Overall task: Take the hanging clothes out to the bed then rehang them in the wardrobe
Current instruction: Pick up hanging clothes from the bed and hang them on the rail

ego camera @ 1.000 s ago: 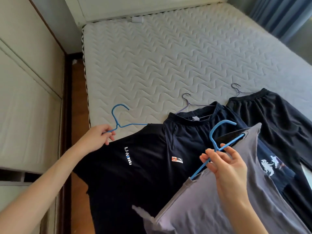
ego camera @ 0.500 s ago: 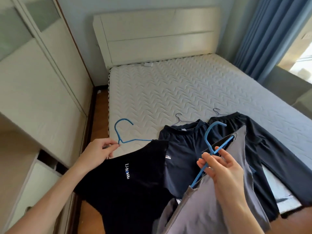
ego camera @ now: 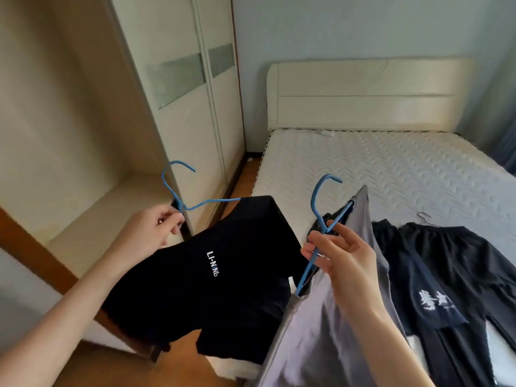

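Fingers [ego camera: 173,221] grip hangers [ego camera: 316,203]: left hand [ego camera: 152,233] with LI-NING shirt [ego camera: 237,297], right hand [ego camera: 346,263] with grey garment [ego camera: 321,336].

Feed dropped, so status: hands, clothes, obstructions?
Left hand pinches blue hanger of black Li-Ning shirt. Right hand grips second blue hanger, grey garment. Two dark garments lie on mattress, none blocking wardrobe.

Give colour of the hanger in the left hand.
Blue; the hanger gripped by the left hand shows best in head view.
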